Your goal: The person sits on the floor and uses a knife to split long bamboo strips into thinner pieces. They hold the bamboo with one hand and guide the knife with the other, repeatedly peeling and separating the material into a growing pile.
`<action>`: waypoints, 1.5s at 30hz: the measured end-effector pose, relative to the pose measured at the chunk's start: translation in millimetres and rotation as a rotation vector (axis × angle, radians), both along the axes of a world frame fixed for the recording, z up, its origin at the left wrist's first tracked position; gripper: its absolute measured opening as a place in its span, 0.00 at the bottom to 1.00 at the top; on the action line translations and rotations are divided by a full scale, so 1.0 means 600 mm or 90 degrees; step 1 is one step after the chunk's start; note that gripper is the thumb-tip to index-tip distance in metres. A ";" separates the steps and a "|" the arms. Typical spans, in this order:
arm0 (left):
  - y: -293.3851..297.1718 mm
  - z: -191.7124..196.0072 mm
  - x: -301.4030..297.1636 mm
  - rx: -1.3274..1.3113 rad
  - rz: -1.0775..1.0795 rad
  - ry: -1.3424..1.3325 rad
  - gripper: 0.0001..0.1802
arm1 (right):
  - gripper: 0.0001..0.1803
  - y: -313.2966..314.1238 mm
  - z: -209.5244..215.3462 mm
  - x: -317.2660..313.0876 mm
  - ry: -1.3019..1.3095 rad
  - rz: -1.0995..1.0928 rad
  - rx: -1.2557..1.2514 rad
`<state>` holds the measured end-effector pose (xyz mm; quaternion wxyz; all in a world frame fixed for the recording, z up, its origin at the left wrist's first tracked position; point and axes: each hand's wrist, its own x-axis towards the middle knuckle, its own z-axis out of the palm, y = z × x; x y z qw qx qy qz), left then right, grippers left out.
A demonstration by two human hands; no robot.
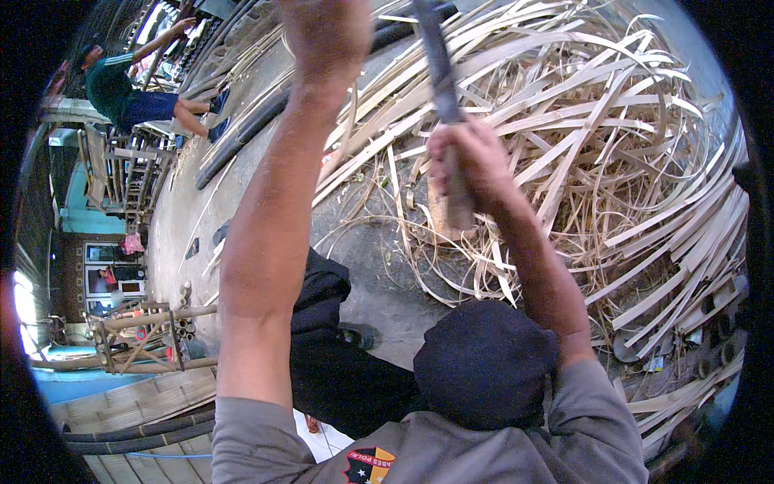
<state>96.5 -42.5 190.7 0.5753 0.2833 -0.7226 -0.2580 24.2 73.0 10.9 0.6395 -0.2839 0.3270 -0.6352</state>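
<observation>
My right hand (476,161) is closed around the handle of a long knife (439,64). The grey blade rises toward the top edge, and the light wooden handle end shows below my fist. My left hand (330,32) is raised at the top, smeared by motion and cut off by the frame edge. Its fingers cannot be made out, nor whether it holds anything. Beyond and beside the knife lies a large tangle of pale split bamboo strips (588,121). A short light wooden block (439,214) stands behind the knife handle.
Dark-trousered legs (347,363) bend below my arms. Long dark poles (242,137) lie on the grey floor to the left. Another person (129,93) is at the upper left, one arm outstretched. Bamboo frames (137,339) and a slatted bamboo surface (137,399) are at the left.
</observation>
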 end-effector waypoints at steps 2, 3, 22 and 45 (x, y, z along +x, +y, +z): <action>0.007 0.020 -0.034 -0.183 -0.005 -0.119 0.29 | 0.15 0.002 0.041 0.061 -0.061 0.042 0.041; 0.011 0.026 -0.042 -0.201 0.019 -0.201 0.30 | 0.09 -0.001 0.055 0.074 -0.004 0.064 0.060; -0.014 0.011 -0.081 -0.267 0.116 -0.334 0.21 | 0.17 -0.060 0.058 0.110 0.273 0.348 -0.042; -0.178 0.314 0.177 -0.417 0.262 -0.343 0.25 | 0.35 -0.204 0.358 0.274 0.294 0.293 -0.217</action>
